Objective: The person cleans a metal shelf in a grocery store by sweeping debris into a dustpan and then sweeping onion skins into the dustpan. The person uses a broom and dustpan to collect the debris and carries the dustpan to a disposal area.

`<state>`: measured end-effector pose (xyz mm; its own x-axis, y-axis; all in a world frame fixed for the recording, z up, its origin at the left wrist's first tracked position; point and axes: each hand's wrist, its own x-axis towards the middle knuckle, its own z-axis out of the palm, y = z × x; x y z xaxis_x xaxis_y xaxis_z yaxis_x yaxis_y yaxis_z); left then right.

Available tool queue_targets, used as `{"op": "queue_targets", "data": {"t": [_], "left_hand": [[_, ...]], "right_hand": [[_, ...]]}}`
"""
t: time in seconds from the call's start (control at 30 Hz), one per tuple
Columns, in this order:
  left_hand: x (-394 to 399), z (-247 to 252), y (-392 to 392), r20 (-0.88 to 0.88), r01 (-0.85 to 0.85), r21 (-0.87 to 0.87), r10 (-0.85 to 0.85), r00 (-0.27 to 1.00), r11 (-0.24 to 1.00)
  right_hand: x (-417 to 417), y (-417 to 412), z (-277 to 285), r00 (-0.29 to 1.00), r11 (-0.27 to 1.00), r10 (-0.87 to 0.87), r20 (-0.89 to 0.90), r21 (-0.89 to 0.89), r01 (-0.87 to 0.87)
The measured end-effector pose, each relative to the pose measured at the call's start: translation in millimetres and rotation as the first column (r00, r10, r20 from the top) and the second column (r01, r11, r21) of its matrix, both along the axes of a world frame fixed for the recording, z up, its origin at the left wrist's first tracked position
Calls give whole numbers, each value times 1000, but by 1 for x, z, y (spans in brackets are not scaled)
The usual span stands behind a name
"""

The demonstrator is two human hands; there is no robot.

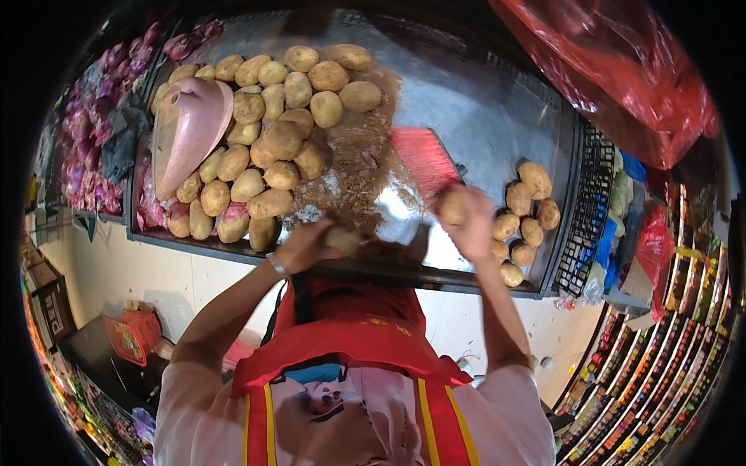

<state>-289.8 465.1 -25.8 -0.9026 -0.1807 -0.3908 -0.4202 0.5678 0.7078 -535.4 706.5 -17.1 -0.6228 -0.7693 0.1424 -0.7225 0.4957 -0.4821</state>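
Observation:
My right hand (475,224) is closed around a potato (453,208), over the bare metal near the tray's front. My left hand (306,246) is at the front edge, its fingers on a motion-blurred potato (342,240). A large pile of potatoes (282,140) fills the left part of the metal display tray (478,116), with a pink plastic scoop (198,125) lying on it. Loose brown dirt (361,157) covers the tray's middle. Beside it lies a brush head with red bristles (424,157). Several smaller potatoes (531,231) sit together at the right end.
Red onions (87,140) fill the neighbouring bin at left, with a dark cloth or bag (122,140) at its edge. A red plastic bag (629,76) hangs over the right back corner. Black plastic grating (583,215) borders the tray's right. Stocked shelves (647,373) stand lower right.

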Motion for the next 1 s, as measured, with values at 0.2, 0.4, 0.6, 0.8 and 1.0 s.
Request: {"op": "queue_targets", "data": {"t": [0.2,0.4,0.6,0.8,1.0], "left_hand": [[-144,-37,116,-379,136,608,137,915,782],[-133,37,39,-602,-33,-185,-87,794,982],[-40,41,-108,154,173,-769,-84,985,616],[-32,12,-123,-173,51,-619,-199,965,784],[-28,18,-129,-253,-24,-621,-172,952,783]], "right_hand": [[-118,151,-7,796,832,-376,-475,206,516],[-94,17,22,937,853,-350,-15,-418,312],[38,-182,6,889,921,390,242,-86,-380],[87,-262,-41,938,895,317,141,283,-345],[63,-217,-9,951,985,175,257,-40,-170]]}}
